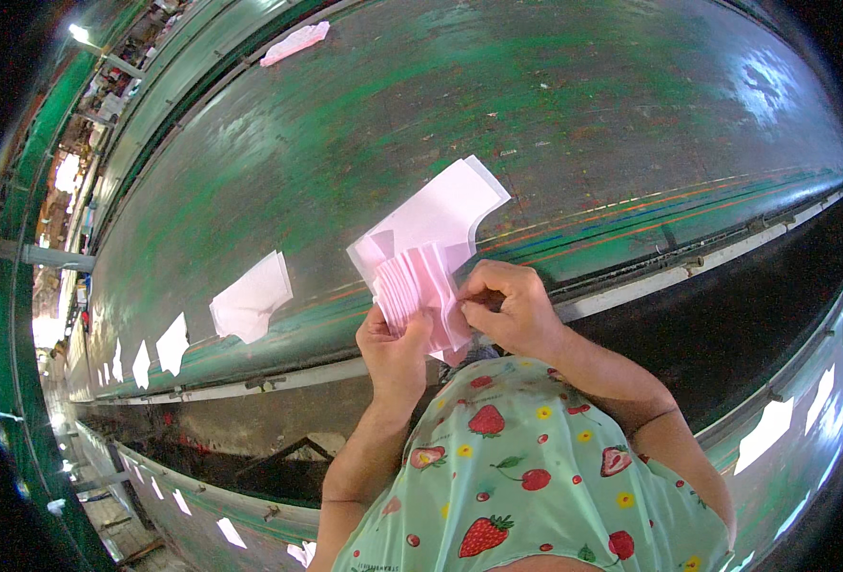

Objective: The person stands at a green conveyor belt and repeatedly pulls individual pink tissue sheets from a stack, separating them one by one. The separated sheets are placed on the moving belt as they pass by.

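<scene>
My left hand point(393, 355) grips a fanned stack of pink fabric pieces point(412, 284), its thumb lying over the near part of the layers. Against the right edge of that stack, my right hand point(512, 305) is closed with thumb and finger pinched together. It seems to have hold of an edge of the top piece, though the fingertips partly hide this. Just beyond the stack, a pale pink cut panel point(445, 205) with a curved notch lies flat on the long green table point(345, 124). The stack overlaps the panel's near part.
More pale cut pieces, such as a notched panel point(252, 297), lie in a row leftward along the table's near edge. A pink piece point(295, 43) rests at the far side. A metal rail point(631, 291) borders the table. Behind me another table holds white pieces point(764, 436).
</scene>
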`<state>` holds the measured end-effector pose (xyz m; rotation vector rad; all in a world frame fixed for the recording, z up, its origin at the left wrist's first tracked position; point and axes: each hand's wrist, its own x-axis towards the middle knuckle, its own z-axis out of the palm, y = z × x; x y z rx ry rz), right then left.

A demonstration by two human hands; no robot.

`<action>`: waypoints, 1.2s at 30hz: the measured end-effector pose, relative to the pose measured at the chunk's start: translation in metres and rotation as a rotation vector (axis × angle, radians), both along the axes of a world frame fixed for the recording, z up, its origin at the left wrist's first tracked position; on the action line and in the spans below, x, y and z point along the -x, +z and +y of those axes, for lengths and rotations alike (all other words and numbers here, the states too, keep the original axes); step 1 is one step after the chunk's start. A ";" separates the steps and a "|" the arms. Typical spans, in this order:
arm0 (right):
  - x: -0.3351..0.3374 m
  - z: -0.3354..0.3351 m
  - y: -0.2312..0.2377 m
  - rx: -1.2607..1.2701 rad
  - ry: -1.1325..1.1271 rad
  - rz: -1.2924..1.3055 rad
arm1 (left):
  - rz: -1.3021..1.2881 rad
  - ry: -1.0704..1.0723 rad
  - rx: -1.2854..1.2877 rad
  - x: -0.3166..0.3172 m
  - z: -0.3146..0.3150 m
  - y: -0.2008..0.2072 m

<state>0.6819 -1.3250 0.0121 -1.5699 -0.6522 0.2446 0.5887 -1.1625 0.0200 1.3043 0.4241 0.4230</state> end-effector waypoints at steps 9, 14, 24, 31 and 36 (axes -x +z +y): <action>-0.010 0.023 -0.010 0.103 -0.028 0.073 | 0.048 -0.061 0.106 -0.011 0.017 -0.018; -0.012 0.041 -0.014 0.151 0.012 0.273 | 0.062 -0.113 0.084 -0.011 0.042 -0.026; 0.001 0.065 -0.014 0.211 0.037 0.254 | 0.080 -0.099 0.120 -0.013 0.063 -0.038; 0.011 0.068 -0.008 0.346 0.009 -0.128 | 0.206 -0.119 0.142 -0.011 0.065 -0.045; 0.012 0.064 -0.013 0.266 -0.118 0.025 | 0.149 -0.145 0.666 0.001 0.079 -0.041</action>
